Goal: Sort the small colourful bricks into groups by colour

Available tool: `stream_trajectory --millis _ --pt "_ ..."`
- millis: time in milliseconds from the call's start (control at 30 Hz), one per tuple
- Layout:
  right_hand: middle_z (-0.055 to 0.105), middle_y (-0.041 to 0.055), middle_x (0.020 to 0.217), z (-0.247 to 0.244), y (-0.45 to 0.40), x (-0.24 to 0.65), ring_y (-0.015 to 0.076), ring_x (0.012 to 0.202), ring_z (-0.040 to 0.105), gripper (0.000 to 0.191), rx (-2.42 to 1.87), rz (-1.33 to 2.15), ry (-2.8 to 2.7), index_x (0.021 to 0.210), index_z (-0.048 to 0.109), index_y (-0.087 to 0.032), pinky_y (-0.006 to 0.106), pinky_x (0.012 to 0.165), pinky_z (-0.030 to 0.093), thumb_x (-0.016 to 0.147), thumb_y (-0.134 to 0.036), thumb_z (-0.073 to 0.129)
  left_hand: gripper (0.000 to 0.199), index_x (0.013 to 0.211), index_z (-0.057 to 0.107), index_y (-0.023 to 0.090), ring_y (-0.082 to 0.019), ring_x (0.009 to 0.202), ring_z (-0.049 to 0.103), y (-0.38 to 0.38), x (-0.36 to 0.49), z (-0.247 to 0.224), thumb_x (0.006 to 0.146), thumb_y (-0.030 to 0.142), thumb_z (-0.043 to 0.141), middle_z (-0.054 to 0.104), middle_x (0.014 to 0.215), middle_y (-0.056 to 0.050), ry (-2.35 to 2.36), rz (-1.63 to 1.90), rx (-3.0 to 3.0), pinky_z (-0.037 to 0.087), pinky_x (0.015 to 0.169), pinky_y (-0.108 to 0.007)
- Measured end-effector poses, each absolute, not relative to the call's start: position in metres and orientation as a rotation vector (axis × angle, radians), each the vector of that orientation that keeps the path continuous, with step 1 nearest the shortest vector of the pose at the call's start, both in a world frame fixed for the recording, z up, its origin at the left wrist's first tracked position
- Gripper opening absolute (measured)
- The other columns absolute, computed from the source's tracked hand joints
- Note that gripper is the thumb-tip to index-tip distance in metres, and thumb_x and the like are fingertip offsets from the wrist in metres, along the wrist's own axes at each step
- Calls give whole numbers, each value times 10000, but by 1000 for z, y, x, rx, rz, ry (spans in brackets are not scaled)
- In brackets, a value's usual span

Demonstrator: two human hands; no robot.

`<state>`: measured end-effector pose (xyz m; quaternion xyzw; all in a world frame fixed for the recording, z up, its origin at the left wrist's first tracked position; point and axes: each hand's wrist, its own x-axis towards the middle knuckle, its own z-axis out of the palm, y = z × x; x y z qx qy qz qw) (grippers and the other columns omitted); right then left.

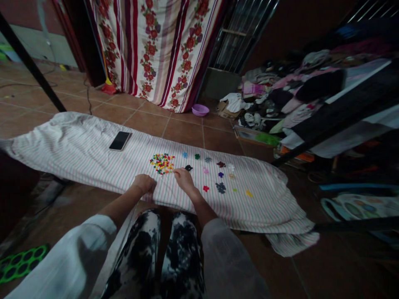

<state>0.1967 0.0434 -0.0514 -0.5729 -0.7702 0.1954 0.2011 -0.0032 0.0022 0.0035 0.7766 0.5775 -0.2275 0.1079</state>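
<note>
On the table, covered by a striped cloth, I see 1 mixed pile of small coloured pieces, a little left of the middle. My right hand is at the right side of this pile, its fingertips close together; I cannot tell if they grasp a piece. My left hand is curled near the near edge, and I cannot tell if it contains something. The sorted heaps, mostly of 1 colour each, lie toward the right end. The phone lies left of the pile, nearer the far edge.
</note>
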Motion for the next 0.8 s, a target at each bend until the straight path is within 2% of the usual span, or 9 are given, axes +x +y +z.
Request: stream_trajectory --millis 400,800 --pt "661 59 1027 -53 85 170 168 959 580 309 -1711 440 -2261 1061 707 -231 257 892 408 893 -191 451 219 932 725 170 -280 976 661 4 -3 7 784 229 575 717 989 -157 1684 -663 2261 524 778 -381" --pt "671 118 987 -43 101 152 212 967 583 255 -1898 299 -2263 926 722 -185 297 847 423 878 -241 478 240 954 722 162 -289 985 660 5 -4 5 785 233 568 712 990 -182 1670 -638 2274 526 772 -392"
